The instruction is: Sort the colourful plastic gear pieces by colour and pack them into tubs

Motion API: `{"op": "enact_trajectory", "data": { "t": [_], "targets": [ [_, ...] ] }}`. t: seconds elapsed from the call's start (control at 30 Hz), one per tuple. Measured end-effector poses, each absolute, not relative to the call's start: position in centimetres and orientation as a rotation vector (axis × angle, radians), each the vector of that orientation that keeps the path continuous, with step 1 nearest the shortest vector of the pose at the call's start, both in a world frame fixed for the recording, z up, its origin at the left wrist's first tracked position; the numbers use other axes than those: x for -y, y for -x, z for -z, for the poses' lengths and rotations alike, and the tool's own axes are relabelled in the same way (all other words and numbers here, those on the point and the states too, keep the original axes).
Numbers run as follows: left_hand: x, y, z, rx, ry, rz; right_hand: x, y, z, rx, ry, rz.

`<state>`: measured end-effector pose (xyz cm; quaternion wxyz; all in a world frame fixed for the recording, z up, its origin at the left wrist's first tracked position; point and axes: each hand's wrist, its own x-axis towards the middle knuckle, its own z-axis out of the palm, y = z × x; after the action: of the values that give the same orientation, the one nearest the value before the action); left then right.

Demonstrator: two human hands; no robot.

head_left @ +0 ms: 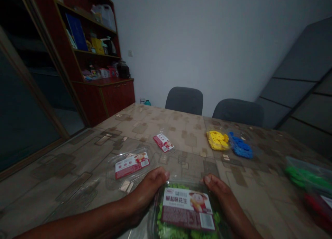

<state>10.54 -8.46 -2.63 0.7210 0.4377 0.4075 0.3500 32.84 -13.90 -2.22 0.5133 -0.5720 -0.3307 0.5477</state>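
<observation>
A clear plastic box (186, 211) with a red and white label on its lid stands at the near edge of the view, filled with light green pieces. My left hand (153, 183) grips its left side, thumb by the far corner. On the opposite side my right hand (218, 187) holds the box, its thumb at the far right corner. The fingers under and behind the box are hidden. Left of my left hand lies a clear lid with a red and white label (132, 165). Farther back is a smaller-looking labelled lid (163, 142).
Yellow pieces (218, 140) and blue pieces (240, 145) sit in clear boxes at the right of the patterned table (192, 163). A box of green pieces (308, 175) and red pieces (319, 204) are at the right edge. Two grey chairs (184, 100) stand behind the table.
</observation>
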Motion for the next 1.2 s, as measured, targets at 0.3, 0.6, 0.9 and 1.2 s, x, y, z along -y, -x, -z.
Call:
{"op": "enact_trajectory", "data": {
  "t": [0.3,0.6,0.9,1.2],
  "targets": [
    [7.1,-10.2,0.5,-0.863,-1.782,-0.863,13.2,-32.7,2.4,0.837,1.378,-1.259],
    [9.9,-9.2,-2.9,-0.742,-2.141,-0.461,13.3,-32.7,1.6,0.904,1.395,-1.194],
    [9.7,-8.6,-1.7,-0.787,-2.147,-0.369,13.2,-32.5,2.0,0.786,1.350,-1.309],
    [10.1,-8.6,-1.6,-0.623,-2.249,-0.398,13.7,-32.7,1.3,0.903,1.365,-1.218]
  ]
}}
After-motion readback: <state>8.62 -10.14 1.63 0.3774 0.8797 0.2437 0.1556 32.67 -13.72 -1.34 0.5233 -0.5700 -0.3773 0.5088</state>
